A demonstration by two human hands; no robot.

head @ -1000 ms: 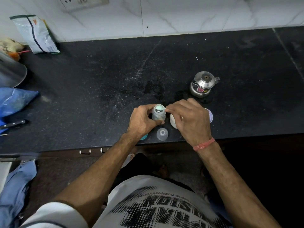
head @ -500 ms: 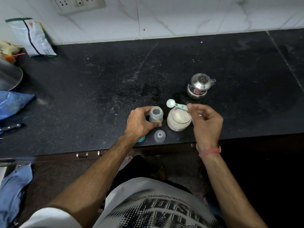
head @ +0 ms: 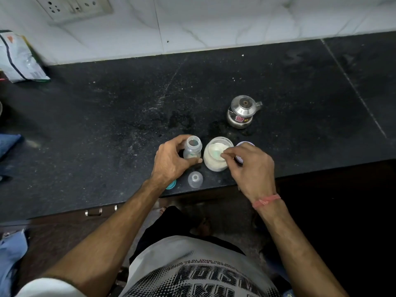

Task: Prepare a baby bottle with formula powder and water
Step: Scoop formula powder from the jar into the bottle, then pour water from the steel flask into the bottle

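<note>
A small clear baby bottle (head: 192,149) stands upright and uncapped near the counter's front edge, with some white powder at its bottom. My left hand (head: 171,161) is wrapped around it. Right beside it is an open jar of white formula powder (head: 216,156). My right hand (head: 250,168) pinches a pale green scoop (head: 217,155) whose bowl is dipped into the powder. The clear nipple (head: 195,179) and the teal ring (head: 171,185) lie on the counter just in front of the bottle.
A small steel lidded pot (head: 242,112) stands behind the jar. The jar's pale lid (head: 244,146) lies right of it, partly under my hand. A foil packet (head: 19,58) leans on the tiled wall at far left. The black counter's front edge (head: 321,170) is close.
My right hand lifted the scoop away from the bottle's mouth, swung it right and lowered it into the powder jar. My left hand has kept hold of the bottle.
</note>
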